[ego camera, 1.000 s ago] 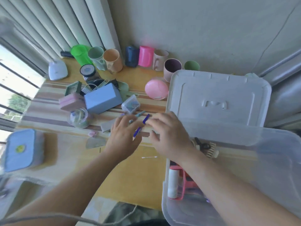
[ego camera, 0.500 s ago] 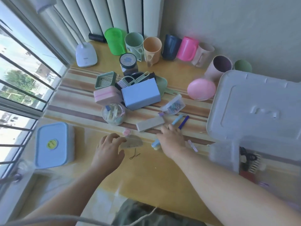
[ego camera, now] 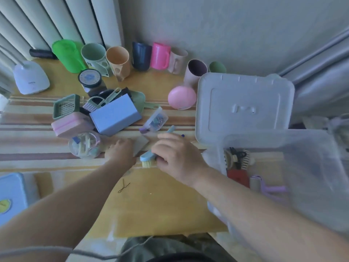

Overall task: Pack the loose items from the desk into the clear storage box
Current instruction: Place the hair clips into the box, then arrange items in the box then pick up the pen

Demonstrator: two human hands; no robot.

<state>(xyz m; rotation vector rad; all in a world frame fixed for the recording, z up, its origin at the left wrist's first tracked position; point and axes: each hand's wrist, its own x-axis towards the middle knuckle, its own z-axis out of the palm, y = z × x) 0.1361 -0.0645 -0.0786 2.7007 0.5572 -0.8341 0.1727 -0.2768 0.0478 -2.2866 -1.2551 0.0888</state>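
The clear storage box [ego camera: 279,140] stands at the right with combs, a red item and a purple roller inside; its lid [ego camera: 245,103] lies behind it. My right hand [ego camera: 175,156] grips a small blue brush [ego camera: 146,159] with pale bristles, low over the striped mat. My left hand [ego camera: 120,152] is just left of it, fingers curled onto a flat grey block [ego camera: 141,144]; its fingertips are hidden. A teal pen [ego camera: 171,129] pokes out beyond my right hand. A small clear clip case [ego camera: 155,120], a round clear jar [ego camera: 85,146] and a blue box [ego camera: 115,114] lie close by.
A pink box [ego camera: 69,125], green basket [ego camera: 66,106] and pink dome [ego camera: 182,97] sit on the mat. Several cups [ego camera: 118,61] line the wall. A lamp base [ego camera: 31,78] is at far left, a blue lunch box [ego camera: 9,195] at the left edge, a hairpin [ego camera: 123,187] nearer me.
My right hand has closed on the blue brush. My left hand moved up and right onto the grey block, which has turned. The view swung right, showing more of the storage box.
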